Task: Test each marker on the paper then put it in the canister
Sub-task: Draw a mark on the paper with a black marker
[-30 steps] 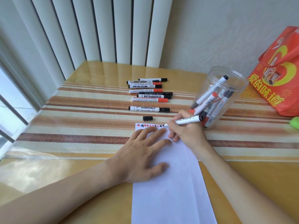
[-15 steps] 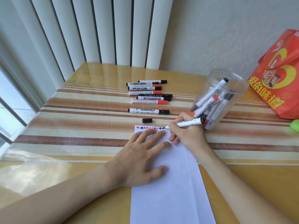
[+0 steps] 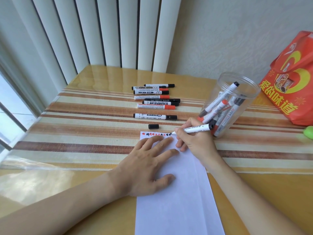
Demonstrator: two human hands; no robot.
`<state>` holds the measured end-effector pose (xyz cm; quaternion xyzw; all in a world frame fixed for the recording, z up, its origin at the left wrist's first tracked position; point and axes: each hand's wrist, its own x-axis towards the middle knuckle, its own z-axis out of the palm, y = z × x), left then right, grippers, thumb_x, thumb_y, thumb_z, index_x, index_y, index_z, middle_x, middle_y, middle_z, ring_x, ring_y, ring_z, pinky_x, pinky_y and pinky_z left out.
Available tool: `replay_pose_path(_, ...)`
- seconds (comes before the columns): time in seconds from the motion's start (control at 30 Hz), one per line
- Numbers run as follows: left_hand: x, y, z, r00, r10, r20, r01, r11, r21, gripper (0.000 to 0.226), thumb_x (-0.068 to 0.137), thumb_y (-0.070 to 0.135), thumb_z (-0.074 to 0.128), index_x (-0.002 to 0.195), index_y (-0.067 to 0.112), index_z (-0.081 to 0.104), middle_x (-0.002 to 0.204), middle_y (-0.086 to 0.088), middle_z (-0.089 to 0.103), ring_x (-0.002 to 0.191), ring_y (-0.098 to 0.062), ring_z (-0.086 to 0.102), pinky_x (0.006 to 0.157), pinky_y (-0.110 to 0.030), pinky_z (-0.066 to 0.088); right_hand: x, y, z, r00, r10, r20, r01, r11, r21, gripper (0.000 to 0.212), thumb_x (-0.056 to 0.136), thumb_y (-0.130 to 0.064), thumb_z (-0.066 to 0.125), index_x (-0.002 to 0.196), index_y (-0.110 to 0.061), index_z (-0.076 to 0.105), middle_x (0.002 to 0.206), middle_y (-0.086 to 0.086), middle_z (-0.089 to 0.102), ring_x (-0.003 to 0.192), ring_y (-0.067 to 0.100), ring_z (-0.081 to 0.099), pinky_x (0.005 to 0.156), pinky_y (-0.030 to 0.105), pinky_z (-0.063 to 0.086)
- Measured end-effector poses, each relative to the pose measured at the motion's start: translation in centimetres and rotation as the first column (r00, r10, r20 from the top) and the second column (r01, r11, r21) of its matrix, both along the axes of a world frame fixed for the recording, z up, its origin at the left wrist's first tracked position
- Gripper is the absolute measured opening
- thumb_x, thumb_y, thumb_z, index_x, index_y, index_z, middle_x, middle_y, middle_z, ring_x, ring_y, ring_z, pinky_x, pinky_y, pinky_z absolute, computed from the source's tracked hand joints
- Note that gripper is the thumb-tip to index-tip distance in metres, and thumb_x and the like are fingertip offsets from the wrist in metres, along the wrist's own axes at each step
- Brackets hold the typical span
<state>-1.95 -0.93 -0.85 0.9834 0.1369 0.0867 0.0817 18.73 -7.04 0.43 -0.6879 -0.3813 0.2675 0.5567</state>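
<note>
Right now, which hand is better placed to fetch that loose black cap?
Probably the left hand. It lies flat on the paper, holding nothing, with the cap just beyond its fingertips. The right hand is gripping the marker.

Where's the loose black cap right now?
The small black plastic cap lies on the striped tablecloth, just beyond the white paper's top left corner, in front of the nearest capped marker.

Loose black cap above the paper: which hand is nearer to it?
Left. The left hand lies flat on the paper just below the cap; the right hand grips the marker farther right.
</note>
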Motion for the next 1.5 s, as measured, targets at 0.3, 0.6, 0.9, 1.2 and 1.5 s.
replay_pose_path(0.3, 0.1, 0.0, -0.2, 1.0, -0.004, 0.016, 0.004, 1.0, 0.007, 0.063, 0.097, 0.067, 0.036, 0.152, 0.038, 0.031, 0.168, 0.003, 0.022, 0.152, -0.025, 0.017, 0.122, -0.038, 0.013, 0.0, -0.1, 0.3, 0.998, -0.03, -0.059, 0.031, 0.999, 0.015, 0.023, 0.096, 0.0, 0.065, 0.08, -0.008, 0.05, 0.06, 0.012, 0.061, 0.046, 0.028, 0.064, 0.04, 0.028, 0.045)
replay_pose_path(0.6, 1.5, 1.8, 0.5, 0.943, 0.147, 0.299, -0.13, 0.989, -0.076, 0.041, 0.093, 0.03, 0.062, 0.133, 0.022, 0.058, 0.135, 0.001, 0.056, 0.123, -0.021, 0.053, 0.096, -0.04, 0.047, 0.1, -0.3, 0.3, 0.997, 0.0, -0.075, 0.0, 1.0, 0.006, 0.02, 0.097, -0.006, 0.066, 0.082, -0.006, 0.052, 0.063, 0.011, 0.062, 0.047, 0.029, 0.061, 0.041, 0.029, 0.042)
replay_pose_path(0.9, 2.6, 4.0, -0.7, 0.863, 0.344, 0.371, -0.349, 0.936, -0.055, 0.031, 0.092, 0.007, 0.063, 0.121, 0.018, 0.066, 0.109, 0.002, 0.061, 0.101, -0.024, 0.053, 0.084, -0.038, 0.048, 0.1, -0.7, 0.6, 0.996, 0.073, -0.054, -0.073, 0.997, 0.005, 0.02, 0.097, -0.014, 0.07, 0.087, -0.007, 0.054, 0.054, 0.01, 0.05, 0.042, 0.02, 0.046, 0.043, 0.024, 0.032)
replay_pose_path(1.2, 2.3, 3.7, 0.1, 0.81, 0.307, 0.499, -0.24, 0.951, -0.195, 0.027, 0.096, -0.002, 0.062, 0.117, 0.014, 0.059, 0.107, 0.003, 0.055, 0.094, -0.02, 0.053, 0.079, -0.024, 0.038, 0.2, -1.3, 1.2, 0.977, 0.175, 0.123, -0.194, 0.968, 0.16, 0.014, 0.094, -0.005, 0.073, 0.091, -0.013, 0.063, 0.063, 0.001, 0.058, 0.047, 0.019, 0.049, 0.05, 0.026, 0.042)
replay_pose_path(1.5, 2.2, 3.0, 0.6, 0.844, 0.142, 0.517, -0.043, 0.979, -0.2, 0.018, 0.101, 0.006, 0.06, 0.118, 0.013, 0.062, 0.108, 0.002, 0.058, 0.098, -0.017, 0.058, 0.085, -0.027, 0.049, -0.8, -1.4, 1.2, 0.949, 0.305, 0.078, -0.313, 0.941, 0.131, 0.015, 0.09, -0.006, 0.079, 0.091, -0.017, 0.07, 0.074, 0.0, 0.066, 0.054, 0.021, 0.055, 0.058, 0.033, 0.044)
